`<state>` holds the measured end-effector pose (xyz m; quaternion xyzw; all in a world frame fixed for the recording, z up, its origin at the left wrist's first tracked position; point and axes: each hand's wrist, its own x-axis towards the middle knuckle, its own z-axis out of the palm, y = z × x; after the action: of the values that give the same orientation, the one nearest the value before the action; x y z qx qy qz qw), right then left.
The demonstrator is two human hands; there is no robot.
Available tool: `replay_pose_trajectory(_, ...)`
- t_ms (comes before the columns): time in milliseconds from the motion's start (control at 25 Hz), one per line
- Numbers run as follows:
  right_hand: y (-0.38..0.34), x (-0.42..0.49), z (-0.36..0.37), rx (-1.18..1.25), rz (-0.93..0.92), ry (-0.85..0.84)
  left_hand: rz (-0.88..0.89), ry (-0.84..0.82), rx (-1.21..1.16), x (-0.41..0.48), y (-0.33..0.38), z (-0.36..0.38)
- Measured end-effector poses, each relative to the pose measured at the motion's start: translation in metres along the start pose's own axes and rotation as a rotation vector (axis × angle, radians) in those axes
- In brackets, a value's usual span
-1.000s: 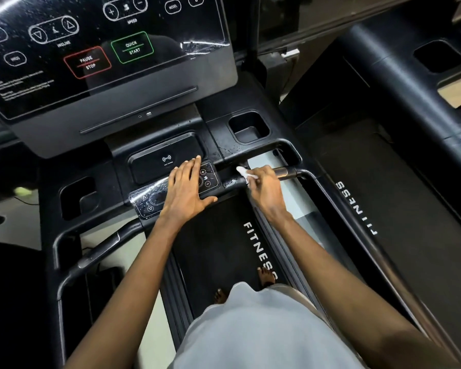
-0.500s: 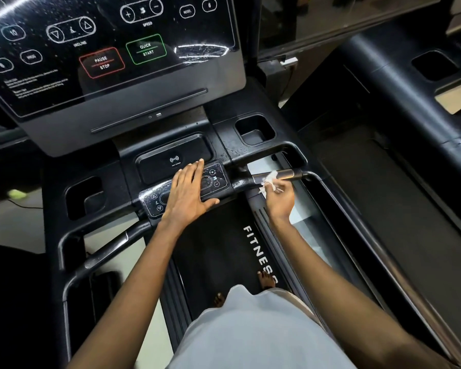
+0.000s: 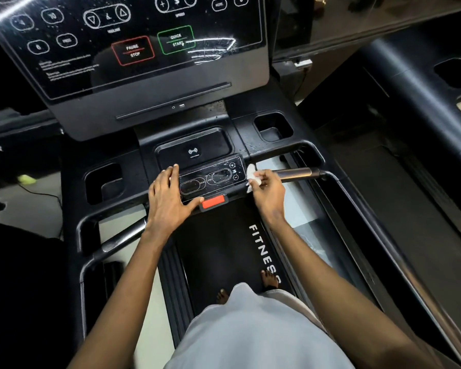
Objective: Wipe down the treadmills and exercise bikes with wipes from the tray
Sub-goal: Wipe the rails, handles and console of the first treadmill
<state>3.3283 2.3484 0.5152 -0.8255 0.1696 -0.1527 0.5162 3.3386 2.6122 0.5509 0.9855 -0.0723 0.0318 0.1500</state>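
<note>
Fingers (image 3: 270,177) of the right hand (image 3: 268,194) are curled round a crumpled white wipe (image 3: 251,173), pinching it against the inner end of the metal grip bar (image 3: 296,173); the wipe bulges out past the fingertips on the keypad side, touching the bar where it meets the right edge of the keypad (image 3: 213,179); the thumb lies under the wad. Fingers (image 3: 168,179) of the left hand (image 3: 168,201) are straight and released, lying flat on the left end of the keypad and holding nothing; their tips reach the edge of the charging pad (image 3: 193,150), and the thumb stretches toward the red clip (image 3: 213,202), its tip just beside it. Both hands rest on the treadmill (image 3: 240,123), well apart from each other, the keypad between them. Above, the screen (image 3: 131,43) is streaked and speckled with droplets; a cup holder (image 3: 273,127) sits just beyond the wipe. Bare feet (image 3: 270,278) stand on the belt (image 3: 224,249) below; a second treadmill (image 3: 410,182) lies to the right.
</note>
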Motion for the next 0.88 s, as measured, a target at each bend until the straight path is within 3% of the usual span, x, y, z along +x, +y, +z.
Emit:
replay_pose_trajectory(200,-0.012,-0.01,0.01,0.044,0.004,-0.052,-0.225,-0.106,-0.302,-0.034,-0.033,0.002)
replay_pose_trajectory(320,-0.016,-0.025,0.021,0.081,-0.098,-0.068,-0.104,-0.123,-0.242,-0.049,-0.051,0.013)
replay_pose_trajectory(520,-0.041,-0.011,0.031,-0.003,-0.201,-0.032,-0.062,-0.102,-0.144,-0.058,-0.068,0.019)
replay_pose_trajectory(640,-0.055,-0.024,0.043,-0.121,-0.376,-0.188,-0.063,-0.082,-0.16,-0.062,-0.071,0.021)
replay_pose_trajectory(760,-0.057,-0.044,0.058,-0.143,-0.407,-0.437,-0.072,-0.065,-0.165,-0.061,-0.068,0.021)
replay_pose_trajectory(880,-0.051,-0.034,0.045,-0.202,-0.451,-0.35,-0.075,-0.032,-0.161,-0.064,-0.069,0.023)
